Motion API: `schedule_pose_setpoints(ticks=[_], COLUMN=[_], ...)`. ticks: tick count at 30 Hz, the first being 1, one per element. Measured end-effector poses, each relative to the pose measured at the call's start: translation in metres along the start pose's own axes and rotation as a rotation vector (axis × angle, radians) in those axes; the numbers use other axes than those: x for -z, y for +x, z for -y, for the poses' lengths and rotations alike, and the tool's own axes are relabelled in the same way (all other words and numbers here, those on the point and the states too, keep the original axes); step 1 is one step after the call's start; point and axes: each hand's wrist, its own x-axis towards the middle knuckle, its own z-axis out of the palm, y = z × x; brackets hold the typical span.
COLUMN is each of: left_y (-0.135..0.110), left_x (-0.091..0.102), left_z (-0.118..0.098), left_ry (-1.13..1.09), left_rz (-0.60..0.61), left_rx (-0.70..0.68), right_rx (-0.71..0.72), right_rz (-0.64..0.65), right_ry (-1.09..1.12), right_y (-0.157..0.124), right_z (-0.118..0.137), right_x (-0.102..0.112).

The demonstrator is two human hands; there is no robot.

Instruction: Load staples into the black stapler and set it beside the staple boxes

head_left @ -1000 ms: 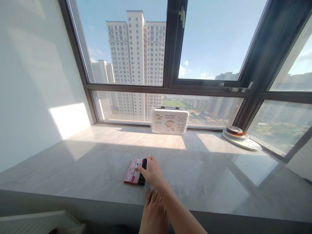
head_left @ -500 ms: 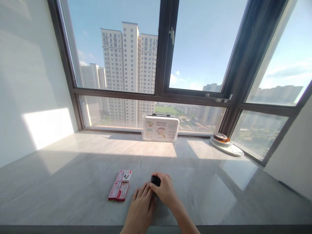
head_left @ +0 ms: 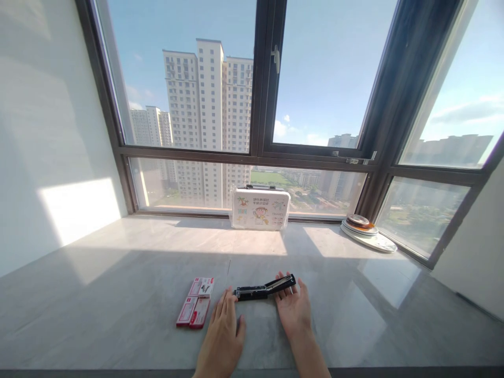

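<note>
A black stapler [head_left: 263,289] lies crosswise on the grey marble sill [head_left: 118,294], its top arm lifted slightly at the right end. My left hand [head_left: 222,336] rests flat with fingers stretched out, fingertips touching the stapler's left end. My right hand [head_left: 294,310] is open behind the stapler's right half, fingertips against it. Three small red and white staple boxes [head_left: 196,308] lie just left of my left hand.
A white illustrated case [head_left: 260,209] with a handle stands against the window. A stack of round plates [head_left: 368,233] sits at the back right corner. White wall on the left, dark window frames behind, the sill's front edge near my wrists.
My right hand carried the black stapler from beside the staple boxes to the right, set it down crosswise and opened. My left hand came onto the sill beside it.
</note>
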Motion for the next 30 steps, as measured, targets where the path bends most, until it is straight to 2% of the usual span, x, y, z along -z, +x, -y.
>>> schedule_pose_setpoints(ticks=[4, 6, 8, 10, 13, 15, 17, 19, 22, 26, 28, 30], left_y=[-0.012, -0.026, -0.041, -0.052, -0.048, -0.034, -0.017, -0.002, 0.011, 0.013, 0.012, 0.013], left_x=[0.009, 0.010, 0.009, 0.009, 0.016, 0.021, 0.026, 0.027, 0.025, 0.020, 0.017, 0.016], left_z=[0.016, 0.029, 0.036, 0.032, 0.007, -0.013, -0.025, -0.026, -0.015, 0.000, 0.003, 0.004], left_ry=[0.084, 0.142, 0.158, 0.113, -0.072, -0.213, -0.311, -0.366, -0.435, -0.524, -0.535, -0.532], left_rz=[-0.281, -0.337, -0.296, -0.183, 0.063, 0.191, 0.245, 0.259, 0.267, 0.248, 0.250, 0.259], left_rx=[0.138, 0.197, 0.197, 0.140, -0.006, -0.094, -0.117, -0.100, -0.083, -0.077, -0.076, -0.074], right_rx=[-0.097, -0.142, -0.194, -0.241, -0.241, -0.188, -0.142, -0.134, -0.150, -0.142, -0.051, 0.102], right_rz=[-0.006, -0.025, 0.026, 0.174, 0.448, 0.531, 0.531, 0.511, 0.471, 0.405, 0.372, 0.412], right_ry=[0.165, 0.135, 0.009, -0.198, -0.548, -0.695, -0.744, -0.756, -0.783, -0.848, -0.952, -1.115], right_y=[-0.027, -0.043, -0.056, -0.065, -0.069, -0.064, -0.054, -0.042, -0.027, -0.021, -0.022, -0.024], right_z=[-0.008, -0.011, -0.012, -0.011, -0.005, -0.001, 0.001, 0.002, 0.004, 0.017, 0.028, 0.039], right_x=[0.034, 0.046, 0.050, 0.044, 0.022, 0.008, 0.002, 0.007, 0.026, 0.047, 0.044, 0.031])
